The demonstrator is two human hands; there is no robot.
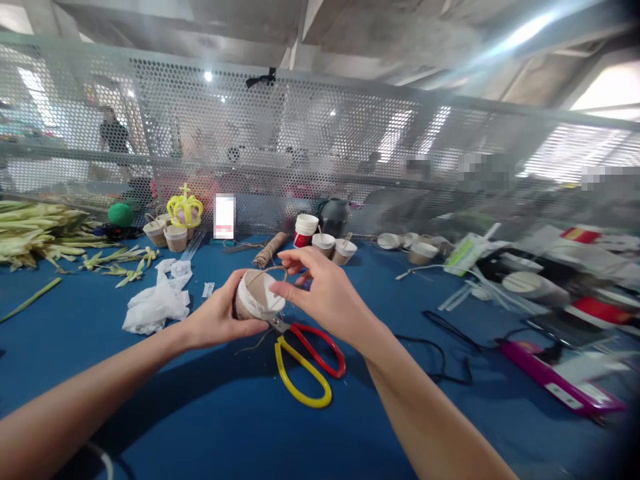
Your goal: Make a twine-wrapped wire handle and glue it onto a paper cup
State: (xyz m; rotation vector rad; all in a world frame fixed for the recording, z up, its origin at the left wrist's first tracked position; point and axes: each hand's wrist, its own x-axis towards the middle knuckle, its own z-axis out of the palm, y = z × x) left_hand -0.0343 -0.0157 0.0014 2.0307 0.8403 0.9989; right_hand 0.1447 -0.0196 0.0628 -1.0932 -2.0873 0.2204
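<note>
My left hand (220,313) is wrapped round a small brown cup (257,295) with a white band at its rim, tilted so that its inside shows. A thin brown cord arches above the rim. My right hand (313,287) is at the cup's right side, thumb at the rim and index finger by the cord, its fingers bent; whether it pinches the cord is too small to tell. Scissors (305,363) with one red and one yellow handle lie on the blue table just below the cup, their blades partly hidden by it.
Behind the hands lie a twine roll (271,250), more cups (344,251) and a lit phone (225,217). White cloth (159,303) and green husks (37,230) are at left. A purple power strip (557,377) and black cables lie right. A perforated metal screen (320,133) stands behind.
</note>
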